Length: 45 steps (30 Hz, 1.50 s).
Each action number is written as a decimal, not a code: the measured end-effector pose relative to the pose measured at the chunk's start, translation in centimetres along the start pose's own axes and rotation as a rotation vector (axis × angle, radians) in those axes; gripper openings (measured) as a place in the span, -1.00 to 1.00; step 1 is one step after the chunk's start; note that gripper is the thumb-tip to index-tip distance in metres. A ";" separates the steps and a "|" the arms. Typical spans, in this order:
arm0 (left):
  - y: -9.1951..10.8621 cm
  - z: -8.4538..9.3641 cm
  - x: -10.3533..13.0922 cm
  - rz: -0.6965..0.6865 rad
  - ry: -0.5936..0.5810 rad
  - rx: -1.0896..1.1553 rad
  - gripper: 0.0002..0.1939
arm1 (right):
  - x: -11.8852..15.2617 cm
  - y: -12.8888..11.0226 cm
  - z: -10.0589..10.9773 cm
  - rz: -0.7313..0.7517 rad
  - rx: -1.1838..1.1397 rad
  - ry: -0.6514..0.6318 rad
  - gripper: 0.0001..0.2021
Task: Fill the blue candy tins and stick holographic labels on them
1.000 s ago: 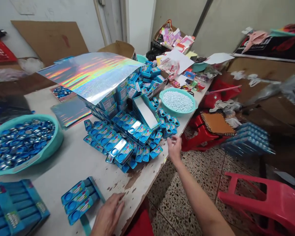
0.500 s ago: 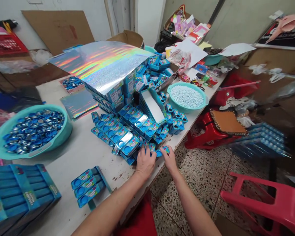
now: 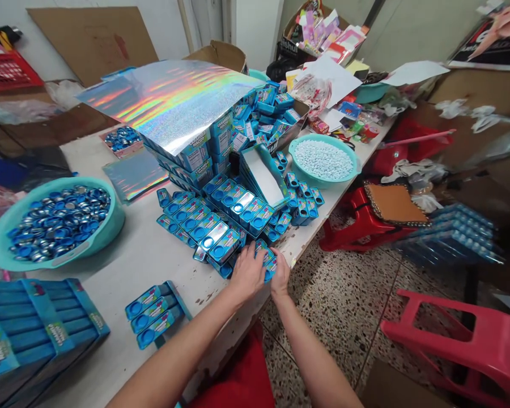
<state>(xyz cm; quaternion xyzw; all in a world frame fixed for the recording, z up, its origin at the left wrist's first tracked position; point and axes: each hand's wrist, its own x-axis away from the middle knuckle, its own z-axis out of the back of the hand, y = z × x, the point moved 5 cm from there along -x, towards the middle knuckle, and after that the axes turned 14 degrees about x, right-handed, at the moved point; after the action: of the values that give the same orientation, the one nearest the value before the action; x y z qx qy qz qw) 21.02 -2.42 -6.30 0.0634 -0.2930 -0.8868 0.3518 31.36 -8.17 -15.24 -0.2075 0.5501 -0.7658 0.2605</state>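
Observation:
Between my two hands, at the table's near edge, are a few small blue candy boxes (image 3: 267, 262) with round recesses on their faces. My left hand (image 3: 248, 272) is curled against their left side, its fingertips partly hidden. On their right side my right hand (image 3: 280, 273) closes round them with bent fingers. Just beyond lies a stack of the same blue boxes (image 3: 215, 232) in rows. Left of my forearm, three more boxes (image 3: 150, 314) stand in an open blue tray (image 3: 176, 300).
A turquoise basin (image 3: 110, 226) of blue and silver caps stands left, another basin (image 3: 354, 173) of white pieces right. Shiny holographic sheets (image 3: 174, 102) cover stacked display boxes at the back. Packed boxes (image 3: 38, 334) fill the near left corner. Red stools (image 3: 450, 328) stand on the floor.
My right hand has moved left, bringing its box against those by my left hand. The boxes now sit together between both hands. The view has shifted slightly.

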 end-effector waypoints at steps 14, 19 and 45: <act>2.2 -2.4 0.2 0.104 -0.022 -0.099 -0.18 | 2.8 2.1 0.6 -0.383 -0.518 -0.218 -0.25; 2.1 -3.1 0.5 0.074 -0.037 -0.109 -0.19 | 4.0 1.3 0.8 -0.358 -0.428 -0.158 -0.23; -8.7 4.8 23.5 0.243 0.182 -0.132 -0.26 | 23.1 -0.7 -8.3 0.422 0.448 -0.701 -0.50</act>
<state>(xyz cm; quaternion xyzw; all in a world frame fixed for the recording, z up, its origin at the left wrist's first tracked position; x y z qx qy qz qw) -3.09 -10.65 -5.06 0.0845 -0.2064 -0.8456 0.4850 8.26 -16.41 -16.38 -0.2758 0.2800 -0.6797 0.6194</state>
